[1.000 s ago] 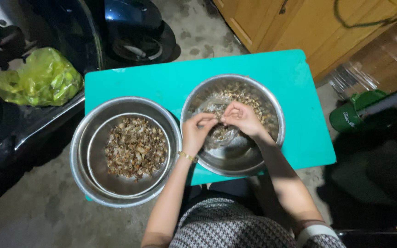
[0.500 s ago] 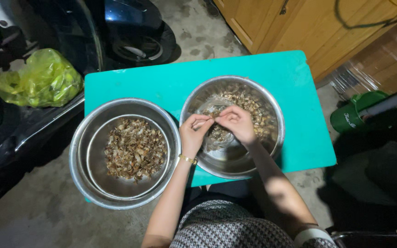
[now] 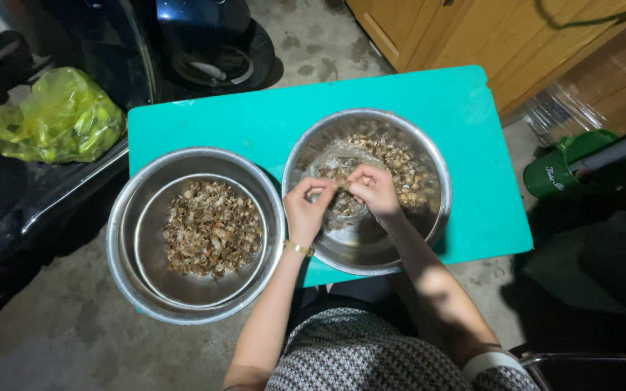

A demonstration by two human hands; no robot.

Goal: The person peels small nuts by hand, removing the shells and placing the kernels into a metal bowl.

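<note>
View from above of a person seated at a small turquoise table. Both hands meet over the right-hand steel bowl. The left hand has its fingers curled together, thumb and fingertips pinched on a small brownish piece that is too small to identify. The right hand is likewise closed, its fingertips pinching the same piece from the other side, so the two hands touch at the fingertips. A thin gold bracelet sits on the left wrist.

Directly beneath the hands, inside the bowl, lies a clear plastic bag; beyond the fingers, toward the far rim, is a heap of small brown shelled pieces. To the left of the left hand, just beside the first bowl, stands a larger steel bowl with a smaller steel bowl nested inside it, holding a loose pile of light brown husks. This double bowl overhangs the near left corner of the table.

Well away to the far left of the hands, a yellow-green plastic bag rests on a dark surface. To the right of the right hand, past the table edge, a green container stands on the concrete floor. Wooden cabinets rise beyond the table.
</note>
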